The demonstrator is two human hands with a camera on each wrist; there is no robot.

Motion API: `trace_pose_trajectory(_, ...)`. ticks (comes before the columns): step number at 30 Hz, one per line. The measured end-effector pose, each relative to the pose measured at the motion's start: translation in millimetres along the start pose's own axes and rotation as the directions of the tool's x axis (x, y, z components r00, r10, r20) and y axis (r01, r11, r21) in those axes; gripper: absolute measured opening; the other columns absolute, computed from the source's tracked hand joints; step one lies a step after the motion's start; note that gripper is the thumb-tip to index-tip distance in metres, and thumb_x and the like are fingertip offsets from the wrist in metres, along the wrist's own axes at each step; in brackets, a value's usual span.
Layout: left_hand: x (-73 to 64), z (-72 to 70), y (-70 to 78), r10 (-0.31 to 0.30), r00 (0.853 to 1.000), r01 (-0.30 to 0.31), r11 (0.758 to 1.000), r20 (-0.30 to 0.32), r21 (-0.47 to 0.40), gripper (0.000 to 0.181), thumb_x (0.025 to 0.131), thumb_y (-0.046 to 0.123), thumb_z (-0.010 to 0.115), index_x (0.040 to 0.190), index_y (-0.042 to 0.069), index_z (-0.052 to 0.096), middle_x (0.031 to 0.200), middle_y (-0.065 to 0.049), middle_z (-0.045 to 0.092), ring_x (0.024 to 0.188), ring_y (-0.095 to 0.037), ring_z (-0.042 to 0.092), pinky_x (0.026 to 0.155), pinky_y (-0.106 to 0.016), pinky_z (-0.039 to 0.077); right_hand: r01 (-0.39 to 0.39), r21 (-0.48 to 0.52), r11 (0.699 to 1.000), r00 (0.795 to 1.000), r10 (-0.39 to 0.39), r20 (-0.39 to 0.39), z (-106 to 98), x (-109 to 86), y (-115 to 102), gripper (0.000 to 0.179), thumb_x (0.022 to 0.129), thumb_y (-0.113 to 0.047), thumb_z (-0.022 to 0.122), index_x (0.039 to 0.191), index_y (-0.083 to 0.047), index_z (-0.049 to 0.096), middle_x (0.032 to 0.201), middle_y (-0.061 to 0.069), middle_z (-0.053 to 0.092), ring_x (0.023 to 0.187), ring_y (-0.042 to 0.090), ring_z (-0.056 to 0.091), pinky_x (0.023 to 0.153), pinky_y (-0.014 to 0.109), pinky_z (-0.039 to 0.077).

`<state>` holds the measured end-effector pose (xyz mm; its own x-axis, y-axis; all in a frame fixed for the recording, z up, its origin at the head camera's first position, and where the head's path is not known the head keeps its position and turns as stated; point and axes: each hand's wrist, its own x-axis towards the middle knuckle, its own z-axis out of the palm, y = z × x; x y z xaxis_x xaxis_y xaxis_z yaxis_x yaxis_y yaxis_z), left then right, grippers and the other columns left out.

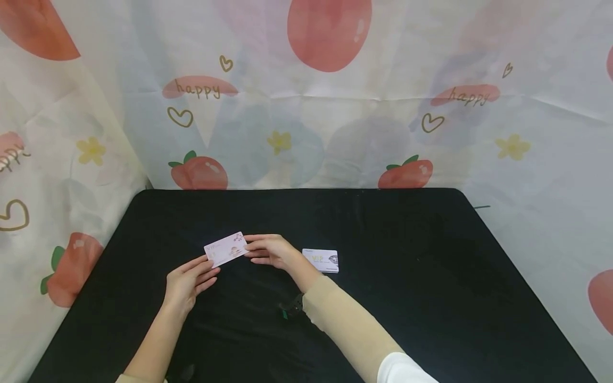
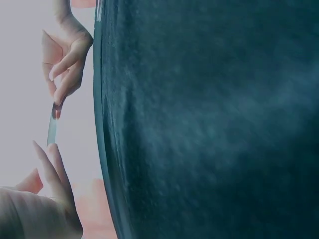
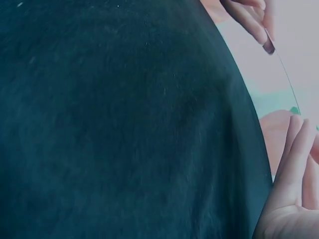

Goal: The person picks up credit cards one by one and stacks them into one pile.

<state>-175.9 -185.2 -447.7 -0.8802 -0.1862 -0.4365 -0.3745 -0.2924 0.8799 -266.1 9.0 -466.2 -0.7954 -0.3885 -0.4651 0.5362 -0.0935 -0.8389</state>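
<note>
A pale pink card (image 1: 226, 249) with a floral print is held up above the black table, tilted with its right end higher. My left hand (image 1: 188, 282) pinches its lower left end between thumb and fingers. At the opposite end, my right hand (image 1: 274, 251) grips the right edge with its fingertips. Seen nearly edge-on in the left wrist view, the card (image 2: 52, 124) spans the gap between the left hand (image 2: 42, 204) and the right hand (image 2: 69, 59). Just right of the right hand lies a white card marked VIP (image 1: 320, 260), apparently atop another.
The black-covered table (image 1: 431, 298) has rounded far corners. Behind it and to the sides hangs a pale curtain (image 1: 316, 143) printed with fruit, hearts and "happy". A dark band (image 1: 293, 306) sits around the right wrist.
</note>
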Motion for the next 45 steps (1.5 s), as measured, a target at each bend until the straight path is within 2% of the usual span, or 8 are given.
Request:
trace_pose_trajectory(7,1.1,14.3,0.7,0.007,1.000,-0.007,1.000,0.001,0.012,0.046,0.088,0.006,0.059,0.131,-0.003,0.045,0.079,0.006,0.067,0.071,-0.010,0.068,0.068,-0.025,0.056,0.025,-0.026,0.999,1.000,-0.025,-0.007,-13.1,-10.6,-0.9,0.037,0.081,-0.002,0.064,0.117,-0.010,0.063,0.089,0.007,0.069,0.073,0.013,0.067,0.060,0.024,0.055)
trace_pose_trajectory(13,4.4,29.5,0.5,0.027,1.000,-0.027,0.998,0.002,0.050,0.045,0.087,0.005,0.060,0.131,0.001,0.048,0.084,0.002,0.066,0.070,-0.010,0.068,0.066,-0.025,0.056,0.057,-0.044,0.997,0.997,-0.059,-0.050,-23.7,-24.7,-4.4,0.038,0.081,-0.003,0.065,0.119,-0.009,0.062,0.091,0.008,0.069,0.072,0.013,0.067,0.060,0.025,0.056)
trace_pose_trajectory(26,9.2,66.3,-2.6,0.031,0.997,-0.038,0.995,0.075,0.092,0.040,0.085,0.003,0.061,0.125,-0.001,0.054,0.095,-0.010,0.067,0.071,-0.014,0.068,0.065,-0.028,0.057,0.083,-0.066,0.994,0.980,-0.093,-0.174,-53.9,-54.2,-9.3,0.038,0.080,-0.004,0.067,0.118,-0.009,0.063,0.096,0.011,0.069,0.074,0.016,0.068,0.065,0.029,0.057)
trace_pose_trajectory(38,15.0,97.1,-16.0,0.006,0.992,-0.018,0.996,0.129,0.092,0.037,0.084,0.000,0.062,0.120,-0.002,0.057,0.095,-0.015,0.067,0.070,-0.018,0.068,0.063,-0.030,0.057,0.092,-0.064,0.994,0.960,-0.105,-0.260,-81.4,-77.7,-8.4,0.038,0.081,-0.003,0.066,0.118,-0.005,0.062,0.100,0.014,0.067,0.076,0.020,0.068,0.069,0.033,0.057)
trace_pose_trajectory(45,16.5,113.2,-26.0,-0.008,0.988,-0.010,0.993,0.156,0.114,0.035,0.084,-0.001,0.062,0.119,-0.002,0.059,0.098,-0.018,0.067,0.071,-0.020,0.068,0.063,-0.031,0.057,0.091,-0.068,0.994,0.947,-0.107,-0.302,-97.1,-88.8,-4.0,0.039,0.080,-0.003,0.066,0.119,-0.004,0.061,0.100,0.015,0.067,0.077,0.020,0.068,0.066,0.030,0.057)
